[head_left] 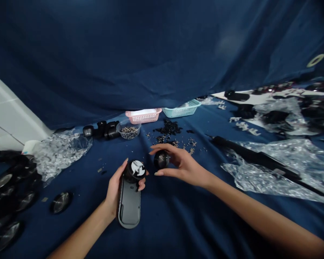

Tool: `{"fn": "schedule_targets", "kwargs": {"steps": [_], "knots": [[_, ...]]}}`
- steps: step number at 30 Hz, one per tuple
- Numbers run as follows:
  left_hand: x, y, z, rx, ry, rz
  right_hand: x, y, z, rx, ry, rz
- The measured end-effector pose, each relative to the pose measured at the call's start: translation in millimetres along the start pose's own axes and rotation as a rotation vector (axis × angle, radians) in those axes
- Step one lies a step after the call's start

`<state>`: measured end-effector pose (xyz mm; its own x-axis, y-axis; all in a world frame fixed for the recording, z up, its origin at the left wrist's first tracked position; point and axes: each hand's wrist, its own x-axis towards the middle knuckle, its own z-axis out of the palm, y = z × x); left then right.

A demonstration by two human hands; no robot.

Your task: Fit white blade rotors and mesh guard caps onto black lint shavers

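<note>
My left hand (117,185) is closed round the neck of a black-and-grey device housing (129,208), which has a long rounded base and a round head with a white plastic piece (138,168) set in its open end. In my right hand (182,162), thumb and fingers grip a round black cap (161,159) by its ridged edge. The cap is held just right of the housing's head, apart from it. Small black parts (169,127) and scattered screws (190,144) lie on the cloth beyond my right hand.
A clear bowl of screws (129,131), a pink basket (144,117) and a turquoise basket (182,109) stand at the back. Left are a bag of white parts (61,153) and black round parts (61,202). A corded black electric screwdriver (256,156) lies right, on plastic bags (291,154).
</note>
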<state>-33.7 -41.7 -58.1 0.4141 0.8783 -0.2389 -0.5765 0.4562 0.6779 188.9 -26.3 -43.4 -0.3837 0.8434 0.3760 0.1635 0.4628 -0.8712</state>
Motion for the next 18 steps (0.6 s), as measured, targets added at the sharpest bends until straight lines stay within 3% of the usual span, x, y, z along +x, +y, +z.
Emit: {"fn": "schedule_targets", "kwargs": {"steps": [6, 18], "knots": [[0, 0, -0.1, 0.021, 0.014, -0.03, -3, 8, -3, 0.025, 0.046, -0.01], [1, -1, 1.6, 0.14, 0.18, -0.195, -4, 12, -4, -0.051, 0.004, -0.047]]}}
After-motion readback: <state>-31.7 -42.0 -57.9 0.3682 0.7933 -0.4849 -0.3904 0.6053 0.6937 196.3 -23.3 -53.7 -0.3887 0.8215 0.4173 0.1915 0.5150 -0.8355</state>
